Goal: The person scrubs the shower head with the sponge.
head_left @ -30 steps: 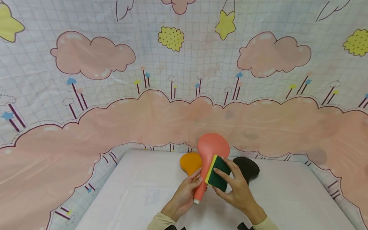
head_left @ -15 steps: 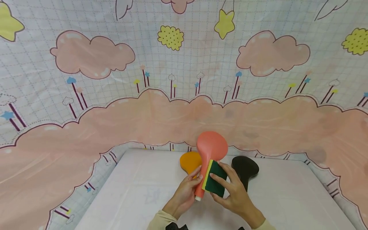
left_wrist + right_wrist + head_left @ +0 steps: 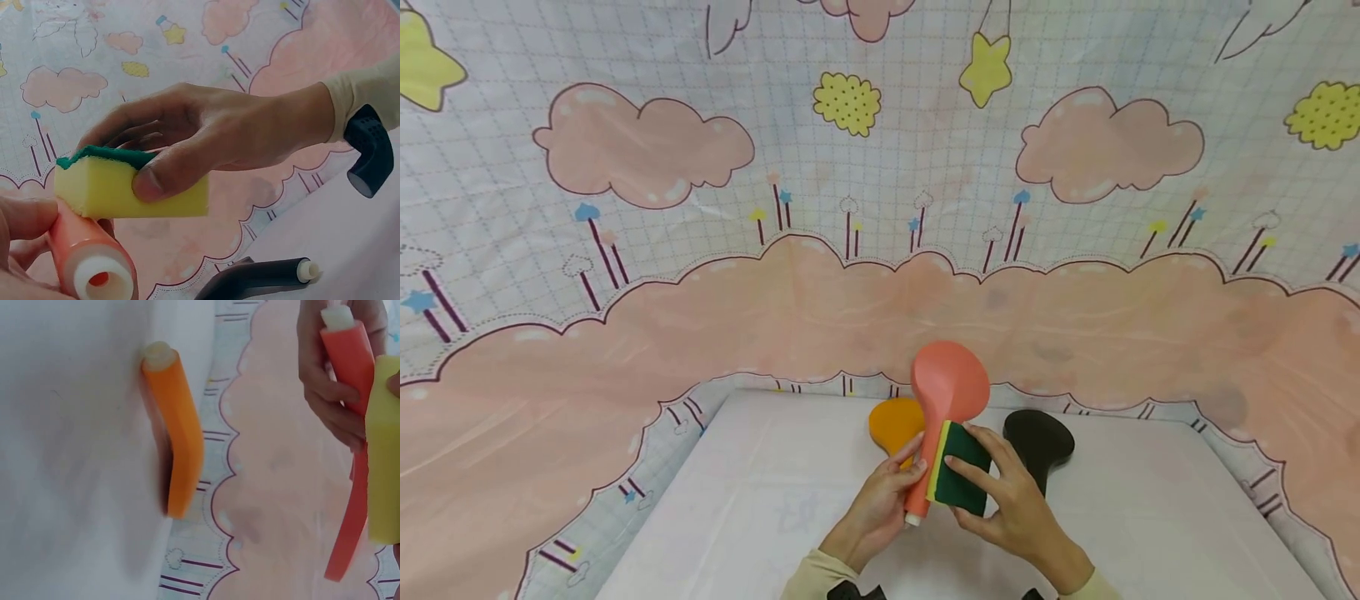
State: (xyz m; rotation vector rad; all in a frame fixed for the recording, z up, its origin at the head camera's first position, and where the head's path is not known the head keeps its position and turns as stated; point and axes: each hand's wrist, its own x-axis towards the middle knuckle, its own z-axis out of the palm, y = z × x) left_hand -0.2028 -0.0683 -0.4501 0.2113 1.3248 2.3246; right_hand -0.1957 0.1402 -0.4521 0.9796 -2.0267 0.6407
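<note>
In the head view, we see the left hand (image 3: 878, 504) curled round the handle of a coral shower head (image 3: 949, 379), its broad end pointing just past 12 o'clock and its white tip toward 7. At 3 o'clock from that handle, we note a green-and-yellow sponge (image 3: 959, 493), pinched between thumb and fingers of the right hand (image 3: 1021, 510), yellow layer against the handle. From the coral broad end, we find an orange shower head (image 3: 893, 425) at 8 o'clock and a black shower head (image 3: 1037, 437) at 4, both on the white table (image 3: 737, 483).
</note>
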